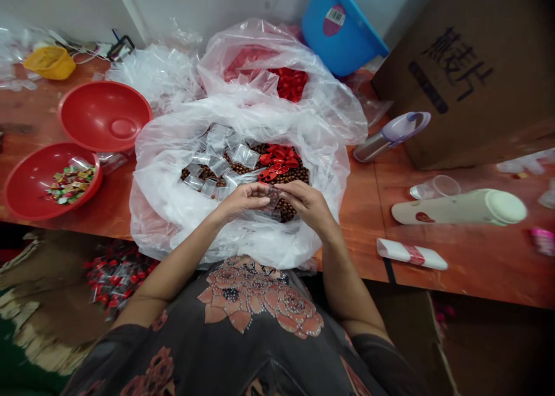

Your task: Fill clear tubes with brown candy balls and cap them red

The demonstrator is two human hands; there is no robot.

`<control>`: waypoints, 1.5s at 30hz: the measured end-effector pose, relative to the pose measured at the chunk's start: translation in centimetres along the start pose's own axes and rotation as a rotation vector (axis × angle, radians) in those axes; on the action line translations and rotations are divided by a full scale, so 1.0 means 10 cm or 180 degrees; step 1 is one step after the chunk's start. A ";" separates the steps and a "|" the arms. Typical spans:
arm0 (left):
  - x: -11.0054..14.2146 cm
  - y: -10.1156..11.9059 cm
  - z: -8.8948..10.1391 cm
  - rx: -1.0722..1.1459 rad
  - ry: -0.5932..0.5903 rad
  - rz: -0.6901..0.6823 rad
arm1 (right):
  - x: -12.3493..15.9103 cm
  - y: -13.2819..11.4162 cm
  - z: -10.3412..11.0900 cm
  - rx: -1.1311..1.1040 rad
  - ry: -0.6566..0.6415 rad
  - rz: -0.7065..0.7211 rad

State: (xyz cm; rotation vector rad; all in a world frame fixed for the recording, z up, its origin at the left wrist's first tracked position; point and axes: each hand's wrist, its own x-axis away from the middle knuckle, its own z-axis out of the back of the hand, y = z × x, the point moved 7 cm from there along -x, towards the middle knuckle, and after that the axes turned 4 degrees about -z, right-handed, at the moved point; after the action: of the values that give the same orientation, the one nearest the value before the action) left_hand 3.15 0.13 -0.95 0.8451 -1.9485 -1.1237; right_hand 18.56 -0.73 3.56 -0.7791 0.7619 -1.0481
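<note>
Dark flowered shirt (pixel 260 312): Sat nearest the camera, close behind the working spot; best kept back from the loose plastic.
Left hand (pixel 243 202): Held thumb and fingers in a narrow pinch on one side of a small clear packet (pixel 273 196); probably served best as the steady side.
Right hand (pixel 307 202): Met the packet from the opposite side, thumb and fingertips drawn close together; likely called for small, light movements rather than a hard squeeze.
Packet position: Hung between both sets of fingertips, low over the near part of the pile; too small and dim to tell any contents.
Brown balls (pixel 299 177): Lay loose beneath and beyond the fingers; seemed apt to roll if knocked by a wrist.
Red pieces (pixel 280 155): Lay heaped on the balls just past the fingertips, within short reach.
Clear sachets (pixel 245 156): Lay scattered over the left and far parts of the pile; likely thin, slippery and easiest to handle by an edge.
Plastic bag (pixel 332 179): Spread open around the pile with crumpled walls; seemed wise to stay inside its rim, to catch anything dropped.
</note>
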 end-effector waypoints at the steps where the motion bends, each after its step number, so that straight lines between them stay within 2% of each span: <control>1: 0.01 0.00 -0.01 0.0010 0.0002 -0.0036 | 0.01 0.00 0.01 -0.0060 0.0058 -0.0032; 4: 0.04 0.02 -0.03 -0.0038 0.0034 -0.0145 | 0.03 0.05 0.05 -0.0247 0.0321 -0.0150; 7: 0.04 0.03 0.05 -0.0093 0.0246 -0.0219 | 0.02 0.27 0.07 -0.0422 0.0598 -0.0530; 10: 0.05 0.07 0.17 -0.0121 0.0404 -0.0392 | -0.02 0.49 0.06 -0.0212 0.0662 -0.0822; 15: 0.09 0.14 0.33 -0.0130 0.0599 -0.0643 | -0.13 0.45 -0.04 0.0657 0.0306 -0.0555; 20: 0.12 0.13 0.31 -0.0081 0.0581 -0.0620 | -0.18 0.36 -0.33 0.1362 -0.0282 -0.0280; 23: 0.12 0.10 0.32 -0.0059 0.0640 -0.0565 | -0.18 0.44 -0.43 0.1425 -0.0379 -0.0302; 27: 0.13 0.10 0.32 0.0051 0.0606 -0.0569 | -0.16 0.59 -0.32 0.0821 0.0161 -0.0573; 30: 0.12 0.12 0.27 0.0077 0.0511 -0.0594 | -0.13 0.65 -0.19 -0.0180 0.0650 -0.0867; 32: 0.11 0.13 0.23 0.0034 0.0453 -0.0612 | -0.12 0.63 -0.18 -0.1037 0.0648 -0.1075; 34: 0.09 0.14 0.18 -0.0067 0.0390 -0.0625 | -0.12 0.58 -0.22 -0.1800 0.0446 -0.1291; 36: 0.08 0.14 0.12 -0.0258 0.0325 -0.0628 | -0.10 0.52 -0.23 -0.2231 0.0338 -0.1423; 41: 0.11 0.12 -0.01 -0.0804 0.0133 -0.0638 | -0.05 0.47 -0.14 -0.2196 0.0422 -0.1392; 45: 0.13 0.13 -0.03 -0.1302 0.0202 -0.0791 | -0.01 0.42 -0.16 -0.2018 0.0369 -0.1267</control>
State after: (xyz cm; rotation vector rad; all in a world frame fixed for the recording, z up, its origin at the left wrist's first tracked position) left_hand 2.47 -0.49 0.63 0.8961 -1.5124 -1.5542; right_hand 19.06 0.36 -0.71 -1.4653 1.0877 -1.2246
